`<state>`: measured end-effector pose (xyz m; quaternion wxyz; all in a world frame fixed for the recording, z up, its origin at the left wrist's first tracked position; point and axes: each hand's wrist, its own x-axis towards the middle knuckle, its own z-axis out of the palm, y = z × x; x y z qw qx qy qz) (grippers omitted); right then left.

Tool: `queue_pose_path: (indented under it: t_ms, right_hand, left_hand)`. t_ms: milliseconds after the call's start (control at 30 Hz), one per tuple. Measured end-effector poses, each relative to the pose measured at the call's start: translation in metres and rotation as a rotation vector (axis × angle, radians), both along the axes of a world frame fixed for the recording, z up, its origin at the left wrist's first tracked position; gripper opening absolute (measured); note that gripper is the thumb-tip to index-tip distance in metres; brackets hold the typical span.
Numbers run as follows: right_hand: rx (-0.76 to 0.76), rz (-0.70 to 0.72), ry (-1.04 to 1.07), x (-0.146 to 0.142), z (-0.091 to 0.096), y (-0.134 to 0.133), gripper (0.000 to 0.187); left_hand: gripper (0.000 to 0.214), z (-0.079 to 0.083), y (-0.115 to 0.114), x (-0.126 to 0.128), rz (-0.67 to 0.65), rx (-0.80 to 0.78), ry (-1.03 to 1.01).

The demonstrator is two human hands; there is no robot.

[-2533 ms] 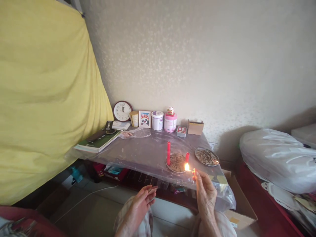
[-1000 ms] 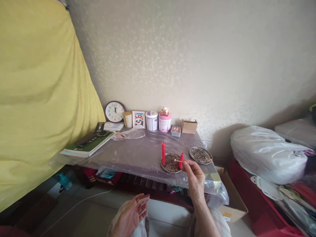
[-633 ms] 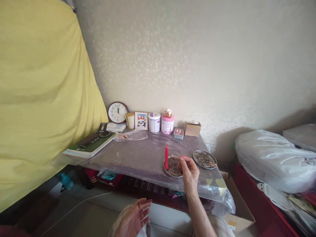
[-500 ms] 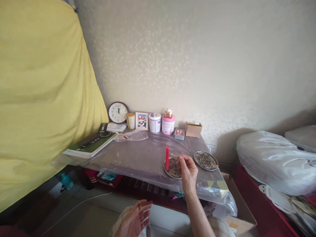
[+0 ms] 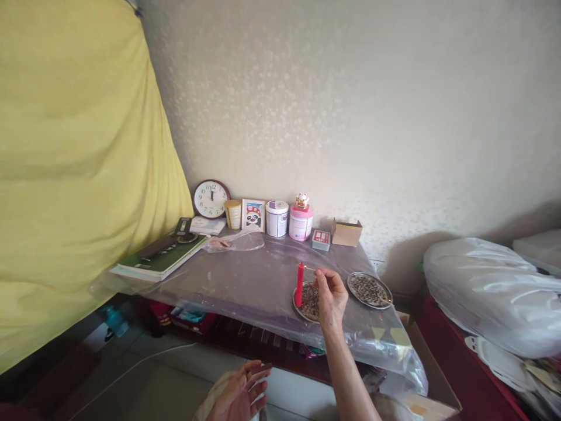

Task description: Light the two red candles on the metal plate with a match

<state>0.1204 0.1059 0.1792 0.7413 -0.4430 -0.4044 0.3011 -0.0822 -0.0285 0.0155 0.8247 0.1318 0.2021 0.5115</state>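
Right hand (image 5: pixel 331 297) pinches a thin match (image 5: pixel 309 269), tip at the candle (image 5: pixel 300 284) top. Candle red, upright on a dish (image 5: pixel 302 307). Left hand (image 5: pixel 241 394) open, low.

Things that stood around the wall clock on the table

A round wall clock (image 5: pixel 211 199) leaned against the wall at the back of the plastic-covered table (image 5: pixel 245 280). Just right of the clock stood a yellow cup (image 5: pixel 233 214), a small framed picture (image 5: pixel 253 215), a white tin (image 5: pixel 277 218) and a pink tin (image 5: pixel 300 221) with a small figure on top. Further right of the clock were a little red box (image 5: pixel 321 239) and an open cardboard box (image 5: pixel 346 232). In front of the clock, to the left, lay a green book (image 5: pixel 160 261). A yellow cloth (image 5: pixel 74 175) hung left of the clock.
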Motion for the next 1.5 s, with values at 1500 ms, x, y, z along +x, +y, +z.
queue_pose_path:
  t_ms: [1500]
  right_hand:
    - [-0.012,-0.004,-0.036,-0.005,0.001,0.017,0.03]
  left_hand:
    - [0.025,-0.002,0.002,-0.002,-0.026,0.043,0.062]
